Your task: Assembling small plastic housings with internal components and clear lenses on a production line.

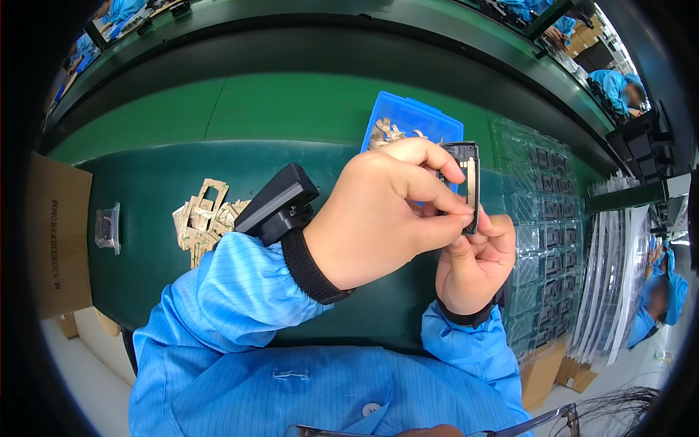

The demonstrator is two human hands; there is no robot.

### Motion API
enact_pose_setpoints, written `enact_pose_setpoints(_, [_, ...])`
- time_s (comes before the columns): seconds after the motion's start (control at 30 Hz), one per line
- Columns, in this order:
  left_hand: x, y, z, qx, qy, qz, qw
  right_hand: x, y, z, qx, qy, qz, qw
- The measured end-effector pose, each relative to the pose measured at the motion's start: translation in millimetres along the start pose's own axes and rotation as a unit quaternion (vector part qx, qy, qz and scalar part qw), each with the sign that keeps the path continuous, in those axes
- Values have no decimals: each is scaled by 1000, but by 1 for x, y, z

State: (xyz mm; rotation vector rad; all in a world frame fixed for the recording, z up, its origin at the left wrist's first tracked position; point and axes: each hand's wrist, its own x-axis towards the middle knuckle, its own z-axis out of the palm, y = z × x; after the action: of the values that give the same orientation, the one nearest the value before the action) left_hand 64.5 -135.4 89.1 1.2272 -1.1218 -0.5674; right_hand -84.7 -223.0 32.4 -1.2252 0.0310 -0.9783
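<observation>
A small black rectangular plastic frame part (pixel 477 162) stands upright between my hands, with a narrow tan strip (pixel 471 188) along its inner side. My right hand (pixel 477 266) grips the part's lower end between thumb and fingers. From the left, my left hand (pixel 382 207) reaches across it; the thumb and a fingertip pinch together at the strip's lower end, and the other fingers curl over the part's upper left side. My left hand hides part of the frame. Just behind is a blue plastic bin (pixel 419 111) holding crumpled tan scraps (pixel 386 132).
On the green table (pixel 145 284), a pile of tan die-cut sheets (pixel 200 218) lies left, near a small clear plastic box (pixel 108 228). A cardboard box (pixel 62 233) stands at the left edge. Clear trays of black parts (pixel 550 240) lie right, beside stacked clear sheets (pixel 608 284).
</observation>
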Motion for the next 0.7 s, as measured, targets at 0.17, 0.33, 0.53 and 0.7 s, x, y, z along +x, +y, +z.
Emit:
enact_pose_setpoints(0.17, [0,1,2,10,15,6,1000,-1,-1,0,-21,0,-9,1000])
enact_pose_setpoints(0.33, [0,0,3,18,21,19,999,1,0,0,-1,-1,-18,1000])
enact_pose_setpoints(0.53, [0,2,1,13,14,-2,1000,2,1,2,8,-6,-16,1000])
enact_pose_setpoints(0.7, [2,5,2,-11,-12,-16,1000,5,1,4,18,5,-21,1000])
